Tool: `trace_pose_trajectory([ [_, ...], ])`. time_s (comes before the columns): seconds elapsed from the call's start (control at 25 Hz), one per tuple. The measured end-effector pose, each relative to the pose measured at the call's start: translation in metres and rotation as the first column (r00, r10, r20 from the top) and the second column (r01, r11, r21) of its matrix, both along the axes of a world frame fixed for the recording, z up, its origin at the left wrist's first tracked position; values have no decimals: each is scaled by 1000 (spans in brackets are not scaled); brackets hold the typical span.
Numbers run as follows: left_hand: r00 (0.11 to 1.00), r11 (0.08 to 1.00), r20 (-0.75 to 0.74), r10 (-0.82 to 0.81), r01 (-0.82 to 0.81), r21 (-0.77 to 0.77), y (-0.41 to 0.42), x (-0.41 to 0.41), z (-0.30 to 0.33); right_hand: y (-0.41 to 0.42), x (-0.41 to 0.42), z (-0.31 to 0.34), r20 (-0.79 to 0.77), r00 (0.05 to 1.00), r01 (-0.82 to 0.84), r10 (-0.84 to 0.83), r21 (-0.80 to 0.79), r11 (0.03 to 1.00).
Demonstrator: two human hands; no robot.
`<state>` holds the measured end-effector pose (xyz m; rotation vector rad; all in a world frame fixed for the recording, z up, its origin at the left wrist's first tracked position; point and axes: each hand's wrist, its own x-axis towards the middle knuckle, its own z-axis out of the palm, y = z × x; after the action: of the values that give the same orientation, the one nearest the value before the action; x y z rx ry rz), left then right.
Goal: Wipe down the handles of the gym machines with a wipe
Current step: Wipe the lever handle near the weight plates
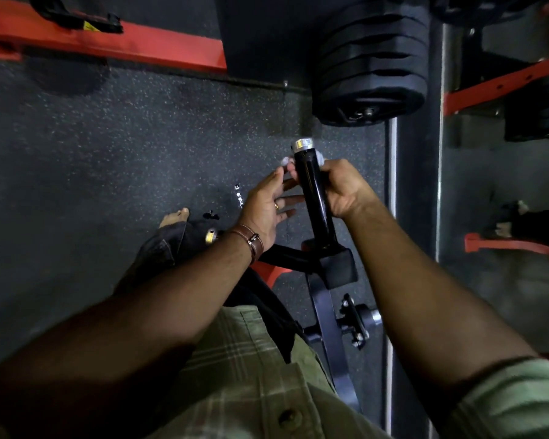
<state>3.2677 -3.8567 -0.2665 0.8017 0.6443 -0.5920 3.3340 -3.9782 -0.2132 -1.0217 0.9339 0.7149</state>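
A glossy black machine handle [316, 198] with a silver end cap [302, 144] rises from a black bracket in the middle of the head view. My right hand [343, 188] is wrapped around its upper part, with a white wipe [285, 161] bunched under the fingers and showing on both sides of the handle. My left hand [267, 207] is just left of the handle, fingers stretched toward it and thumb up near the wipe. A brown band sits on the left wrist.
A stack of black weight plates [370, 68] hangs just beyond the handle. Red frame beams [114, 42] run at the top left and right. A chrome upright [392, 172] stands right of the handle. My bare foot [175, 217] is on the speckled rubber floor [133, 147].
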Motion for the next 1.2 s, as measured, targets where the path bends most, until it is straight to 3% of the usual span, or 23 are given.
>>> trace_pose_trajectory([
  [0.16, 999, 1000, -27, 19, -19, 14, 0, -2, 3, -18, -34, 6, 44, 995, -85, 93, -153, 985],
  [0.28, 1000, 999, -20, 16, -15, 42, -4, 1, 5, -11, -42, 15, 247, 968, 48, 53, -386, 921],
  [0.36, 1000, 998, -6, -11, 12, 59, -6, 4, 6, 3, -26, 14, 412, 885, 90, 218, -610, 788],
  [0.44, 1000, 996, 7, -27, 26, 81, -9, 5, 8, 16, -20, 13, 438, 750, 97, 496, -814, 572],
  [0.56, 998, 990, 27, -56, 52, 134, -9, 3, 10, 17, -51, 11, 257, 544, 145, 799, -966, 212],
  [0.64, 999, 990, 14, -35, 33, 138, -8, 2, 12, 20, -58, 9, 169, 467, 133, 868, -984, 120],
  [0.8, 999, 991, -9, 39, -38, 126, -5, 4, 20, 32, -7, 4, 162, 461, 86, 873, -987, 137],
  [0.96, 998, 988, 59, 19, -27, 150, -3, 2, 21, 23, -44, 7, 308, 603, 231, 736, -950, 208],
  [1.04, 997, 985, 68, 47, -58, 165, -6, 4, 22, 24, -60, 11, 327, 675, 221, 662, -945, 241],
  [1.2, 994, 983, 105, 24, -43, 180, -11, 5, 17, 28, -3, 4, 361, 820, 125, 444, -870, 477],
])
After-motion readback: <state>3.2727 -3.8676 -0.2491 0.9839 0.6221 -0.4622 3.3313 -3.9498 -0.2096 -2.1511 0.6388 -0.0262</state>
